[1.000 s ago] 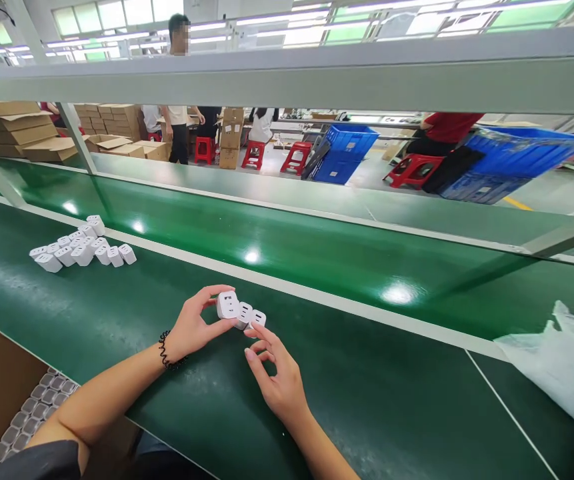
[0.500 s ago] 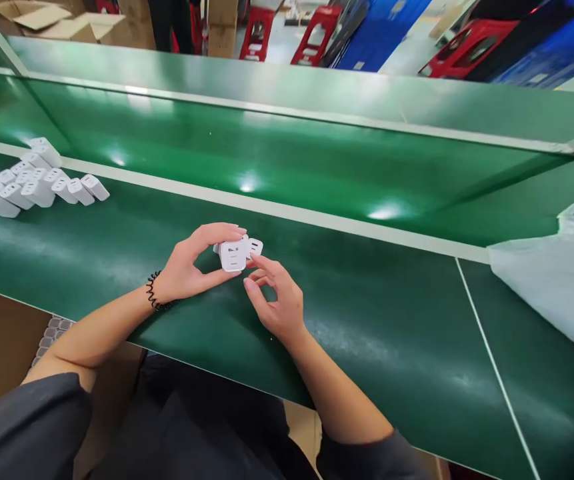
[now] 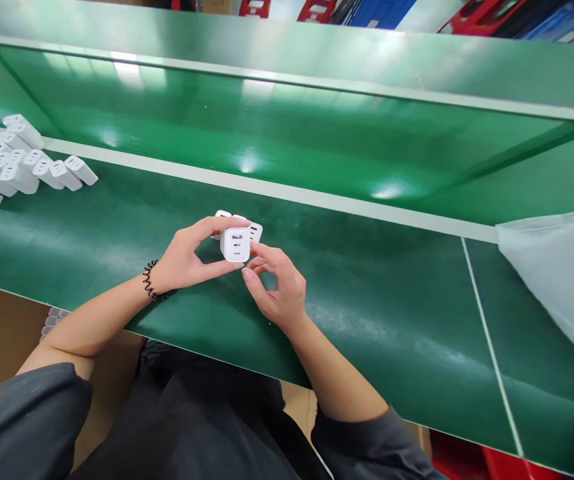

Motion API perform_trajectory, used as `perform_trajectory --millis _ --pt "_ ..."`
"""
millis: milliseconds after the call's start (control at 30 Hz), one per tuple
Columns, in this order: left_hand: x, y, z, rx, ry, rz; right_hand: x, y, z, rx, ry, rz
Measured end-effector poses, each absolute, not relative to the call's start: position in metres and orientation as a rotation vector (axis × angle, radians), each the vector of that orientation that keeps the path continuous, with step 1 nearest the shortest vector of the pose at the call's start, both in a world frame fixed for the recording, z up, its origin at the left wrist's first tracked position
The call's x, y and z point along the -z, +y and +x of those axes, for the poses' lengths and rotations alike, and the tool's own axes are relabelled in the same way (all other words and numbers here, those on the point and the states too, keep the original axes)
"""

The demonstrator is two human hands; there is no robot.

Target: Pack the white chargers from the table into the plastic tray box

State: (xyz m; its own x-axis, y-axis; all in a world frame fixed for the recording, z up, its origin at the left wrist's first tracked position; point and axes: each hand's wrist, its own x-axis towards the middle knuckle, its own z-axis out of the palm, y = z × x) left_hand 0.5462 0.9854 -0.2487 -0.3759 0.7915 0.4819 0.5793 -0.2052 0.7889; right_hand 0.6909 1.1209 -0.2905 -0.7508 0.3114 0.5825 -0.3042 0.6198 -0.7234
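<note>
My left hand (image 3: 189, 257) grips a white charger (image 3: 237, 245) between thumb and fingers, its port face with several slots turned up toward me. Behind it, more white chargers (image 3: 255, 231) stand on the green bench, partly covered by the held one and my fingers. On the right, my right hand (image 3: 279, 287) has its fingers curved and thumb apart. Its index fingertip lies at the held charger's right edge; whether it presses on it I cannot tell. A black coiled band (image 3: 151, 280) circles my left wrist.
A cluster of white chargers (image 3: 17, 167) stands at the bench's left. A translucent plastic bag (image 3: 561, 273) lies at the right. Below the bench's near edge, a cardboard box (image 3: 1, 340) holds clear-topped pieces. A pale strip (image 3: 297, 193) runs along the back.
My view has tilted down. The left hand has turned the charger so its port face shows more squarely, and it now covers the chargers behind. The right hand stays close beside it.
</note>
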Motion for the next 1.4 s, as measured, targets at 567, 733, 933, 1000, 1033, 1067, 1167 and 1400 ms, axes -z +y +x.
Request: perform_trajectory --millis 567,733,933,1000,1033,1067,1167,1400 --pt "0.244 0.98 0.55 -1.489 1.997 1.539 0.288 1.12 0.686 -1.044 -2.149 0.029" --pt "0.249 0.98 0.549 -1.527 2.043 1.531 0.288 1.119 0.687 -1.033 -2.147 0.045" --pt "0.255 0.982 0.545 -1.578 2.054 1.59 0.288 1.119 0.688 -1.038 -2.148 0.042" --pt "0.255 0.983 0.545 -1.593 2.038 1.626 0.289 1.119 0.689 -1.036 -2.141 0.046" --pt "0.255 0.984 0.545 -1.598 2.024 1.645 0.29 1.12 0.688 -1.035 -2.136 0.048" --pt "0.255 0.984 0.545 -1.602 2.009 1.661 0.29 1.12 0.688 -1.034 -2.131 0.051" --pt "0.256 0.985 0.545 -1.614 1.966 1.691 0.293 1.121 0.688 -1.037 -2.116 0.058" --pt "0.257 0.986 0.546 -1.603 1.943 1.739 0.293 1.122 0.688 -1.03 -2.117 0.052"
